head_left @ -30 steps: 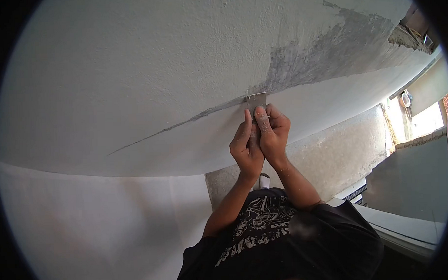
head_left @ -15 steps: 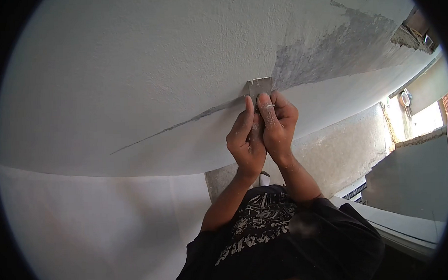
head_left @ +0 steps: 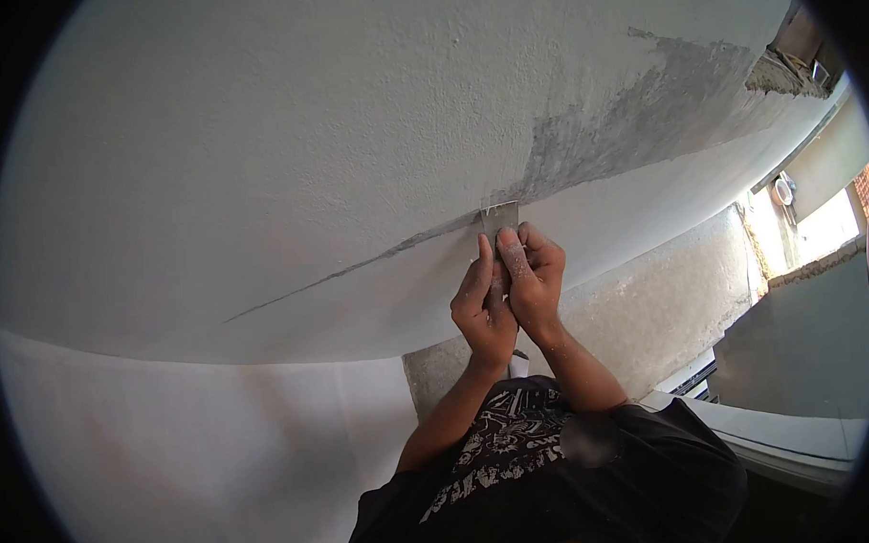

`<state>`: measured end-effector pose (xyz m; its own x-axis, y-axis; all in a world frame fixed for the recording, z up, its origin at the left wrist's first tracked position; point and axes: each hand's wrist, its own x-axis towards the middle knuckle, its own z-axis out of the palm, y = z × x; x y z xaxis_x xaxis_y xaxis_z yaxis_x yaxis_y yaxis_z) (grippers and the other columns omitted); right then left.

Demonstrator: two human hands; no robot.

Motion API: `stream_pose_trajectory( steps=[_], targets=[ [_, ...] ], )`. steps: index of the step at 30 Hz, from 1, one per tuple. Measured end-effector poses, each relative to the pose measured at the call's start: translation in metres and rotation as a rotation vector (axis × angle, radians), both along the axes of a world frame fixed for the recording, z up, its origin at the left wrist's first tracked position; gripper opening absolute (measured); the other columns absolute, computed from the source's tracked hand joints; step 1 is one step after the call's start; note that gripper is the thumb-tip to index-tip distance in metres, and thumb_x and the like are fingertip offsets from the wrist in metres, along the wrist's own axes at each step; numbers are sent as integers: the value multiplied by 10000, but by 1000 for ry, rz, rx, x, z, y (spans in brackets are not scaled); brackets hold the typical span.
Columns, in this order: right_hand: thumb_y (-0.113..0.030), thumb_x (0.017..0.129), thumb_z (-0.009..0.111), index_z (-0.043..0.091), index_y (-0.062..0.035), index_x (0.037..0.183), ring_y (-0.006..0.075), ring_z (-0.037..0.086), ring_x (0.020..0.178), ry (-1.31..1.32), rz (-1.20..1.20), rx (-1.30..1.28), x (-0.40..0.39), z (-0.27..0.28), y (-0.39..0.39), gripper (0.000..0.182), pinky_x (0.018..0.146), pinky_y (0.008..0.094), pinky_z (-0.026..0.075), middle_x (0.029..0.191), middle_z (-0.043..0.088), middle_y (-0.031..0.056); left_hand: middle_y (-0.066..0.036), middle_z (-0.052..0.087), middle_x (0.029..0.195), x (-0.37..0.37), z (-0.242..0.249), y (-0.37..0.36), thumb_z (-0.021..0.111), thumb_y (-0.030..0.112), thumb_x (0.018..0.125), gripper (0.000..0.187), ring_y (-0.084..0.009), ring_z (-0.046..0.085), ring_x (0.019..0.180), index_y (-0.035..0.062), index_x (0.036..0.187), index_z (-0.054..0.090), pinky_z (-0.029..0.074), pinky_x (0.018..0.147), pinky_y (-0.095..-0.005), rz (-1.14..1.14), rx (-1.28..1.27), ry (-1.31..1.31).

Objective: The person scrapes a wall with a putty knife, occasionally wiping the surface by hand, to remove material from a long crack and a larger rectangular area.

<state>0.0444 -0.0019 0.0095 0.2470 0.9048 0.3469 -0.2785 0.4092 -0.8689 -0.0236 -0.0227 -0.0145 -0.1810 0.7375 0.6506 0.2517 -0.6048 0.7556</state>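
- I see left hand (head_left: 482, 303) and right hand (head_left: 533, 278) side by side, fingers pressed together around the scraper (head_left: 500, 217).
- Its blade edge touches the ceiling (head_left: 286, 133), beside the grey scraped patch (head_left: 630, 111).

Overhead, ceiling (head_left: 287, 152), with scraper blade (head_left: 499, 215) pressed flat against it at the end of a scraped strip (head_left: 630, 121) running off right. Directly below the blade, left hand (head_left: 482, 303) and right hand (head_left: 530, 280) side by side, touching. Further right, window opening (head_left: 816, 234).
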Motion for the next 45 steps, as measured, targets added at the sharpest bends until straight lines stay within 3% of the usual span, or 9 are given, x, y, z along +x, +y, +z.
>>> stream_pose_trajectory(
  steps=[4,11,16,20,24,29,35,39,45],
  targets=[
    [-144,994,598,540,-32,724,0,385,601,27,5,6,2,38,4,298,485,196,295,643,496,-63,-175,679,1136,-6,36,3,483,-34,980,430,-184,656,1020,-47,1410,472,512,857,-302,-97,-85,-43],
    [-151,982,613,497,-35,688,3,375,604,-30,-36,-12,-1,-19,2,337,477,209,275,632,467,-69,-191,672,1157,-5,-7,-1,477,-21,981,432,-200,646,1049,-58,1411,462,496,898,-311,-41,25,-32],
    [-140,988,603,487,-56,678,-8,361,607,54,-10,-22,-4,39,2,342,468,202,255,633,452,-84,-177,683,1131,-8,29,4,486,4,987,433,-187,662,995,-7,1419,480,514,833,-304,-98,-64,-57],
    [-146,994,600,499,-48,712,-8,383,606,-57,-65,29,-2,-17,0,315,464,198,265,651,474,-77,-155,686,1075,-3,-12,1,485,-4,987,434,-180,663,960,-6,1421,480,516,805,-279,23,38,-7],
    [-160,990,609,482,-51,712,-2,371,609,29,-25,-5,-7,50,0,324,472,197,273,652,461,-75,-206,670,1169,-12,44,-1,481,1,980,433,-215,661,1051,-21,1413,483,512,858,-304,-137,-147,-69],
    [-143,990,603,468,-53,696,-5,371,607,-64,-54,-15,-5,-2,4,335,472,201,274,641,455,-76,-164,686,1057,-8,3,3,484,-15,972,440,-163,650,944,-26,1412,484,502,812,-279,-63,18,-66],
    [-125,982,614,479,-62,696,-1,366,610,14,-18,-33,-6,30,-1,322,487,197,274,651,460,-74,-160,690,1048,-11,30,-3,482,-43,959,457,-168,652,950,-18,1415,483,503,814,-287,-129,-102,-103],
    [-167,996,603,495,-44,709,5,384,597,-38,-31,-18,-6,-9,-3,330,480,197,272,646,478,-67,-148,682,1064,-7,-10,-2,477,-29,980,439,-171,657,939,-6,1418,483,508,818,-298,-12,7,-54],
    [-150,997,596,518,-42,728,0,390,613,-13,-19,1,-7,28,1,300,478,196,286,654,491,-62,-137,689,1037,-10,27,0,504,-3,983,427,-164,651,926,-6,1410,493,511,832,-310,-90,-70,-109]
  ],
)
